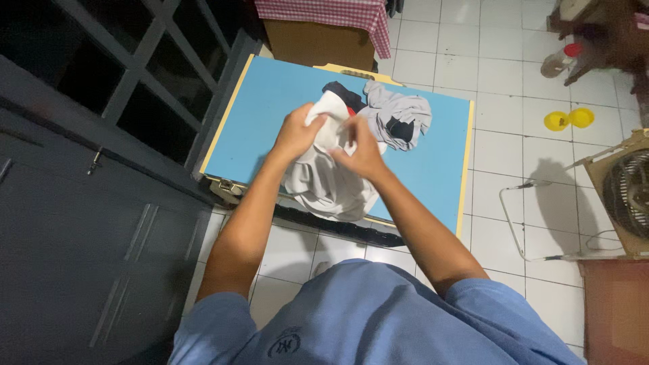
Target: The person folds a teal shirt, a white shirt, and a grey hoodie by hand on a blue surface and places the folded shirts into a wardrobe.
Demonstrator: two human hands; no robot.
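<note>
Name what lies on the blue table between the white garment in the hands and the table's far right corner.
A crumpled grey garment, seen in the head view.

- On my feed the person wears a plain blue short-sleeved shirt (378,318), its cloth soft and lightly creased.
- Both sleeves end above the elbow, so the forearms are bare.
- A small dark round emblem (284,344) sits on the chest near the lower edge of view.
- Left hand (295,133) and right hand (363,152) are bare: I see no gloves, rings or watch.
</note>
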